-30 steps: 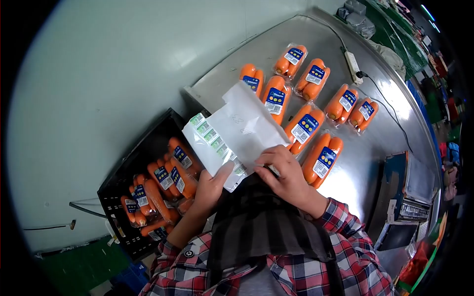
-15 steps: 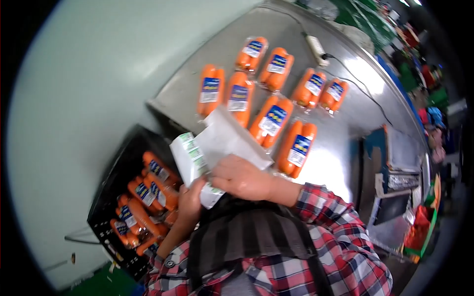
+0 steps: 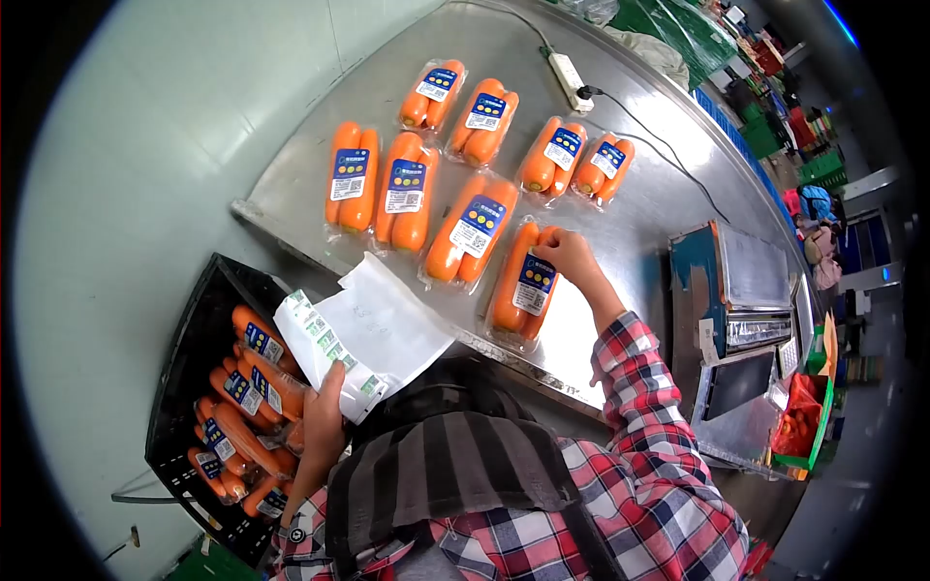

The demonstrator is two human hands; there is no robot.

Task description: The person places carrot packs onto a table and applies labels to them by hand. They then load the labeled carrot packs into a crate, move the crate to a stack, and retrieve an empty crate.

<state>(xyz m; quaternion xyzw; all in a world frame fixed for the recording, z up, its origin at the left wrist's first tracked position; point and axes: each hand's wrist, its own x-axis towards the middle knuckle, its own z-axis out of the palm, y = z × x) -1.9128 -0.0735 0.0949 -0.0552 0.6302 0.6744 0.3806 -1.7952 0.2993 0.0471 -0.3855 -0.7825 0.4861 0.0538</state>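
My left hand (image 3: 326, 407) grips a white label sheet (image 3: 387, 324), thumb on top, with a row of small green-and-white stickers along its strip. My right hand (image 3: 572, 257) reaches over the nearest carrot pack (image 3: 524, 290), fingertips pressed together against its upper end beside the blue-and-white label. Anything between those fingertips is too small to make out. Several more clear-wrapped carrot packs lie in loose rows on the metal table, among them one (image 3: 472, 230) just left of the nearest and another (image 3: 351, 179) at the left end.
A black crate (image 3: 184, 387) at lower left holds several labelled carrot packs. On the table's far side lies a white power strip (image 3: 567, 77) with a trailing cable. A weighing machine (image 3: 736, 290) stands at right, near a green-edged box (image 3: 814, 426) with red contents.
My right hand has left the label sheet and moved right and up onto the nearest carrot pack. My left hand still holds the sheet, now lower and further left in view.
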